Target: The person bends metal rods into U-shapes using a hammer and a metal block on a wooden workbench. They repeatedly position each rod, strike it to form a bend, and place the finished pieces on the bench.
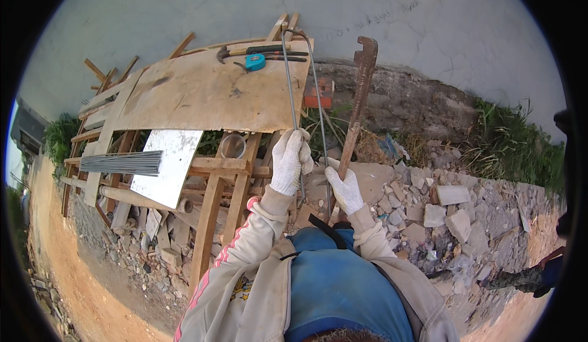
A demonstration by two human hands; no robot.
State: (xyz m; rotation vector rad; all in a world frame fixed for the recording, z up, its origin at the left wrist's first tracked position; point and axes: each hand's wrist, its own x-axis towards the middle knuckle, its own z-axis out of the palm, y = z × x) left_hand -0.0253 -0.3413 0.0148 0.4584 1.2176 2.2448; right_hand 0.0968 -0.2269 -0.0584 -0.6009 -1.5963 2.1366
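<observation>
My left hand [286,161], in a white knitted glove, is closed round one leg of a thin grey steel rod [290,85]. The rod is bent into a long, narrow U, its bend resting over the far right corner of a plywood bench top [208,91]. My right hand [344,189], also gloved, grips the lower shaft of a rusty bending bar [361,82], whose notched head points up and away. The rod's other leg runs down beside my right hand; whether those fingers touch it, I cannot tell.
On the plywood lie a hammer [260,49], a teal tape measure [255,62] and dark-handled pincers [288,55]. Left are a bundle of steel rods [122,162] and a white panel [180,143]. Rubble [429,219] covers the right side; a person's patterned clothing [520,279] shows there.
</observation>
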